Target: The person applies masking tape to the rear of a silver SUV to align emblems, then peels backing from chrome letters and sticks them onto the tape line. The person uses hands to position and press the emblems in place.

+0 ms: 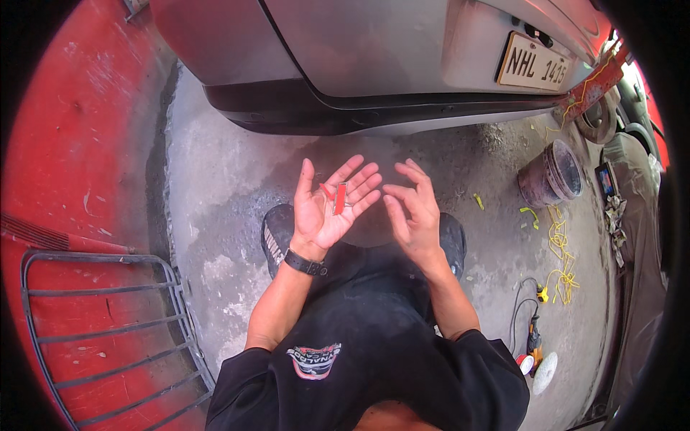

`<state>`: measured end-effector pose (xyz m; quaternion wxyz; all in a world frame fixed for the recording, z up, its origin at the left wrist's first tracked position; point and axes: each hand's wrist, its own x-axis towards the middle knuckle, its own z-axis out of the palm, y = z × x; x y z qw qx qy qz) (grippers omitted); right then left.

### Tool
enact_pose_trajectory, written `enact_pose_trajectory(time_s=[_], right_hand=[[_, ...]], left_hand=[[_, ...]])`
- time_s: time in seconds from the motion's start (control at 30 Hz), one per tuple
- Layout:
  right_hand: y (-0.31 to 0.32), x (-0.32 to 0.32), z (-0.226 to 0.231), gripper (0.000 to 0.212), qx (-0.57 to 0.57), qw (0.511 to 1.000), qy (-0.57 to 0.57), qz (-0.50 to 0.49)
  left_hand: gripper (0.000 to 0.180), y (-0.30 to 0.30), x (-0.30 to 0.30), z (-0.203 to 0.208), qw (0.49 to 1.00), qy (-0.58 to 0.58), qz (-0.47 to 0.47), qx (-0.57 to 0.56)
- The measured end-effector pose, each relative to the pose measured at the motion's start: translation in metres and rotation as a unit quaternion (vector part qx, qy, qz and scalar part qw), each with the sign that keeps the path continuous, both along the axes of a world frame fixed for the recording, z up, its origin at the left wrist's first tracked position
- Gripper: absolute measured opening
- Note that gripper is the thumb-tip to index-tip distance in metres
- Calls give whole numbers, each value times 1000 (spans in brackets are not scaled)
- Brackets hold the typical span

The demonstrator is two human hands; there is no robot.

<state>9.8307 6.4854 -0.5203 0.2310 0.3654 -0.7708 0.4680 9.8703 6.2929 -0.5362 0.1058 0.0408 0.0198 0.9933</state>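
My left hand point(323, 212) is palm up with its fingers stretched out, and it holds a small flat red strip point(340, 200) with pale edges. Beside the strip a smaller red piece point(327, 191) lies on the same palm; what kind of things they are I cannot tell. A dark watch point(305, 263) is on my left wrist. To the right, my right hand point(415, 215) hovers apart from the left, fingers loosely bent and spread, with nothing visible in it. Both hands are above my lap, in front of a grey car's rear bumper point(309, 108).
A red wall point(79, 151) with a black metal rack point(108, 291) stands left. On the concrete floor at right are a dirty bucket point(550, 174), a tangled yellow cord point(560, 248) and a power tool point(534, 341) beside a round white pad point(545, 373). A draped cover point(636, 208) lies farther right.
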Motion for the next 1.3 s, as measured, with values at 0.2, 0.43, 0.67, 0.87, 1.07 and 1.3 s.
enact_pose_trajectory(time_s=[0.2,0.43,0.67,0.87,1.07,1.3], right_hand=[[-16,-1,2,28,43,997,11,57],[-25,12,6,40,134,988,-6,80],[-29,14,-2,36,129,990,-20,46],[-29,2,-5,30,123,992,-11,33],[-35,-5,-6,25,127,990,-27,56],[-51,5,-51,28,168,982,-67,45]], left_hand=[[102,6,2,8,1000,-21,2,-7],[108,10,1,-17,1000,-7,18,13],[108,16,1,-19,997,-18,58,-41],[112,15,1,-18,997,-11,33,74],[110,16,-3,-25,999,6,19,28],[115,18,11,-61,987,-101,52,-118]])
